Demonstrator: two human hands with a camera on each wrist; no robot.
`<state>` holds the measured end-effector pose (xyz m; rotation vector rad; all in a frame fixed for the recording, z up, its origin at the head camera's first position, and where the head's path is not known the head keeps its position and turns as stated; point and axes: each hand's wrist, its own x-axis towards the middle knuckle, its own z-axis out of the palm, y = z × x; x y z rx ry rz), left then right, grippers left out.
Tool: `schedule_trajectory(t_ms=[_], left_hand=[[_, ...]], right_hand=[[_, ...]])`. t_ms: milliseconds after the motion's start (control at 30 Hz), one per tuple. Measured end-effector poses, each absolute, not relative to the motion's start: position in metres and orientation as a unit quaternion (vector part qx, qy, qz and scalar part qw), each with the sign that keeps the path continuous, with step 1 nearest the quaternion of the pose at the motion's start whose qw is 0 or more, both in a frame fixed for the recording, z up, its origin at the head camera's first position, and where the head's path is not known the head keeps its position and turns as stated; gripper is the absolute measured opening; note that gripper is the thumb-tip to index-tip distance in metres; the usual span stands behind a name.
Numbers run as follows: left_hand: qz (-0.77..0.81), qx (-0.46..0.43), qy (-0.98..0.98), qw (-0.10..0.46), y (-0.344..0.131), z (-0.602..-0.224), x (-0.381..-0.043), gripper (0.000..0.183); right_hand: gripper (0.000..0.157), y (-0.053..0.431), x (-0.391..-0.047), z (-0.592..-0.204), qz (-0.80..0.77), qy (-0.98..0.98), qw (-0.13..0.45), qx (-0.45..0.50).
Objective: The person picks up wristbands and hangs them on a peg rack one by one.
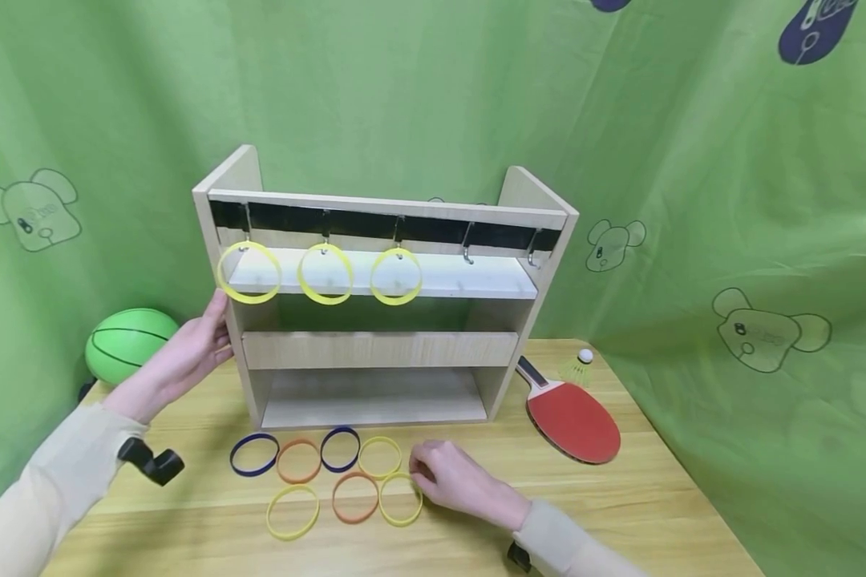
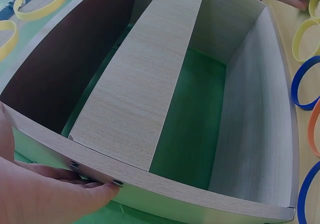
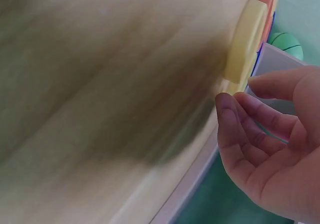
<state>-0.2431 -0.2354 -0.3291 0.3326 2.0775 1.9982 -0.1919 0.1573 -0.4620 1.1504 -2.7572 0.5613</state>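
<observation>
In the head view my left hand (image 1: 191,349) rests against the outer left side of a pale wooden rack (image 1: 378,350). The left wrist view shows that hand's fingers (image 2: 95,190) on the side panel, thumb by its front edge. My right hand (image 1: 462,481) is low over the table beside a yellow ring (image 1: 421,498). Its thumb and fingertips stand apart close to a yellow ring (image 3: 242,41) in the right wrist view, with nothing seen between them. Yellow rings (image 1: 220,276) hang on the three left hooks; the two right hooks (image 1: 467,255) bear none.
Blue (image 1: 232,461), orange (image 1: 280,465) and other yellow rings (image 1: 269,521) lie before the rack on the wooden table (image 1: 188,521). A red table tennis bat (image 1: 577,421) and a shuttlecock (image 1: 580,365) lie right, a green ball (image 1: 126,344) left. Green curtain (image 1: 404,96) surrounds the table.
</observation>
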Motion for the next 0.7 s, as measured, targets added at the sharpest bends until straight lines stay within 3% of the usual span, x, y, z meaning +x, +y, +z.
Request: schedule_trajectory(t_ms=[700], left_hand=[[0.687,0.109,0.708,0.119,-0.2345,-0.3283,-0.2418,0.094]], right_hand=[[0.006,0.1566,-0.1926,-0.4638,0.176,-0.913,0.020,0.368]])
